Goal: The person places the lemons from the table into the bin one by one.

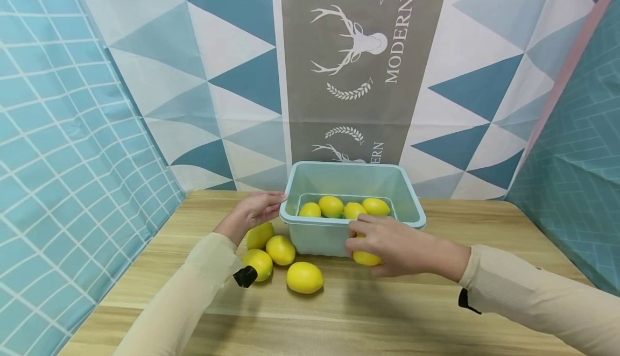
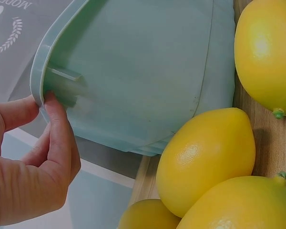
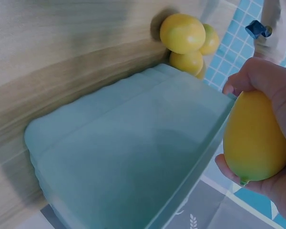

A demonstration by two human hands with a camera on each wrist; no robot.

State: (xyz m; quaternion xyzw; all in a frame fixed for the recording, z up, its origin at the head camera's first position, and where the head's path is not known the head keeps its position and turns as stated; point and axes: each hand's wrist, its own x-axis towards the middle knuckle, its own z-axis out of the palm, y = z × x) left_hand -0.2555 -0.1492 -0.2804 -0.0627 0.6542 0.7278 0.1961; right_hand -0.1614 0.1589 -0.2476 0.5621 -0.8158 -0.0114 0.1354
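A light blue-green plastic bin (image 1: 315,237) stands on the wooden table, with several yellow lemons (image 1: 331,206) on its floor. My left hand (image 1: 254,212) pinches the bin's left rim; in the left wrist view the thumb and fingers meet over the lip (image 2: 38,81). In front of the bin's front wall, my right hand (image 1: 399,246) grips another lemon (image 1: 366,258), held below the rim height in the head view. The right wrist view shows this lemon (image 3: 255,138) between thumb and fingers, its green-tipped end showing.
Several loose lemons (image 1: 281,250) lie on the table (image 1: 339,324) at the bin's front left, partly behind my left forearm. One lemon (image 1: 304,278) sits nearer to me. A patterned cloth backdrop (image 1: 247,76) rises behind the bin, and a blue checked cloth (image 1: 72,130) hangs at the left.
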